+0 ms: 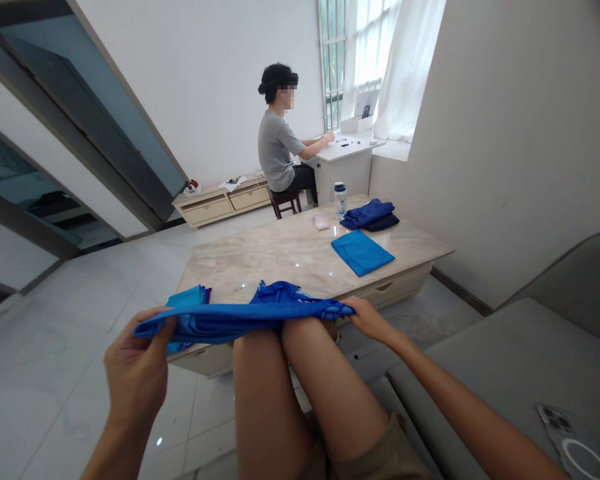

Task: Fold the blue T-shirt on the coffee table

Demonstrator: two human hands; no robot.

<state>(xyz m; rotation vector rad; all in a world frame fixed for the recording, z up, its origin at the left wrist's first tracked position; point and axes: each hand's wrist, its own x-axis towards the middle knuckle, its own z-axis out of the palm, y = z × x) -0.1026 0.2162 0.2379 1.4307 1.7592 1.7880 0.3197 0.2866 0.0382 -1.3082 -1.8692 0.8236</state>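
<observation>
White walls and a pale tiled floor (55, 347) enclose the room; the view is tilted, and a dark-framed glass door on the left is cut off by the edge. A grey sofa (505, 347) fills the lower right, only partly in view, with a phone (573, 443) lying on it, cropped at the bottom. Ahead stands a marble worktop (280, 253), its near edge hidden behind the cloth and the person's bare knees.

A blue cloth (245, 319) is stretched flat between both hands just above the knees. The left hand (137, 373) is clenched on the cloth's left end, fingers curled over the edge. The right hand (367, 319) pinches the right end; its fingertips are covered by fabric. Behind the cloth a heap of blue garments (280, 292) rests on the worktop, its lower part concealed, so the number of pieces cannot be told.

Farther along the worktop lie a folded light-blue cloth (361, 252), a dark-blue folded pile (370, 215), a clear bottle (340, 199) and a small pinkish item (321, 222) too small to identify. Another person (280, 150) sits at a white desk (345, 150) by the window, hands on it; what lies there is unclear.
</observation>
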